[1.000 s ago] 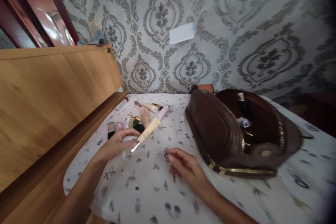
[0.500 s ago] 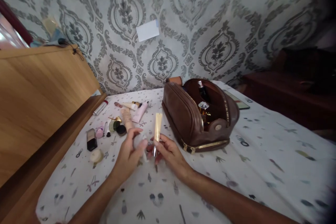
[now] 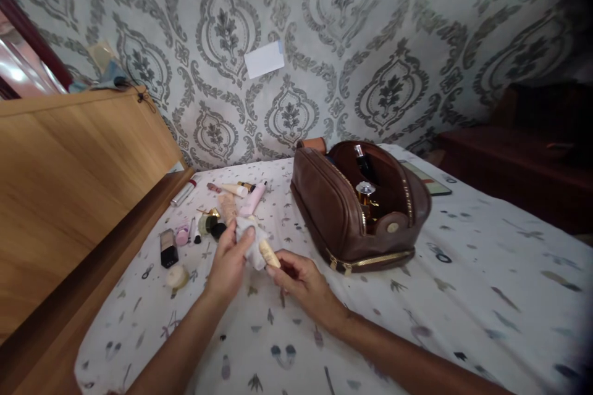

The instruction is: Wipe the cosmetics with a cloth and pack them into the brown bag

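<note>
My left hand (image 3: 230,257) is closed on a crumpled white wipe (image 3: 252,247), thumb on top. The wipe covers the upper end of a pale yellow cosmetic tube (image 3: 269,254). My right hand (image 3: 303,284) grips the tube's lower end between thumb and fingers, and its cap is hidden there. Just beyond my left hand lie a beige tube (image 3: 227,207), a pink tube (image 3: 254,199) and a dark-lidded jar (image 3: 217,231). To the right of my hands stands a brown toiletry bag (image 3: 319,203), unzipped, with a glass bottle (image 3: 365,191) and a dark bottle (image 3: 362,162) inside.
At the left lie a foundation bottle (image 3: 168,249), a round cream jar (image 3: 176,276), a pink pot (image 3: 182,234) and a silver tube (image 3: 183,192). A wooden board (image 3: 88,160) borders the patterned sheet (image 3: 393,333). Behind the bag lies a flat tablet-like object (image 3: 428,180).
The wipe in my left hand has come onto the yellow tube, which has tilted from upright towards the left. The view has shifted slightly.
</note>
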`<state>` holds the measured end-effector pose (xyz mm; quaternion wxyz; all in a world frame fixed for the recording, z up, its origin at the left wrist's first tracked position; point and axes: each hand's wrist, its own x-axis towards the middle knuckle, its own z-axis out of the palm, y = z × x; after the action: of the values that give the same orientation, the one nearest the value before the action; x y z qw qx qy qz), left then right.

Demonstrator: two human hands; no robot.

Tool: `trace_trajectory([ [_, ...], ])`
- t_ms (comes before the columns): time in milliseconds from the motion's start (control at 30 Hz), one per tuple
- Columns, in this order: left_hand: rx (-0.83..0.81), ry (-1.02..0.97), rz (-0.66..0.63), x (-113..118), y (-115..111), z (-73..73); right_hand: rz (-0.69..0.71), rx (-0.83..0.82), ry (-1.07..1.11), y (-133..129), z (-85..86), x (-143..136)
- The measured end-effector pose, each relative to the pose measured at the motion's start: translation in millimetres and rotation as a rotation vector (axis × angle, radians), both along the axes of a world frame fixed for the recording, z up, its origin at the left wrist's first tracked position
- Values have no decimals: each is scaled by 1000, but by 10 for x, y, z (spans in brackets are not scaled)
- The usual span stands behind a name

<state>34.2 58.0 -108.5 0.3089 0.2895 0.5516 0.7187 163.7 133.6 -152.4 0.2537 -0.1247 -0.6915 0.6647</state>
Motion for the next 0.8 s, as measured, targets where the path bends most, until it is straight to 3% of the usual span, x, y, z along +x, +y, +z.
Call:
trace_trajectory([
  [133, 49, -146, 25, -103, 75, 101, 14, -70, 10, 10, -10, -8],
  [267, 97, -223, 35, -193, 121, 74, 165, -336, -34, 34, -26, -27],
  [333, 135, -266, 84, -224, 128, 40, 180, -385, -27, 48, -33, -38],
  [433, 199, -347, 158, -221, 124, -21, 61, -263, 10, 54, -59, -47],
  [600, 194, -402, 115, -143, 114, -107, -174, 59, -18, 18, -124, -31],
  [800, 193, -460, 140, -78, 84, -71, -291, 182, -21, 16, -128, -26],
])
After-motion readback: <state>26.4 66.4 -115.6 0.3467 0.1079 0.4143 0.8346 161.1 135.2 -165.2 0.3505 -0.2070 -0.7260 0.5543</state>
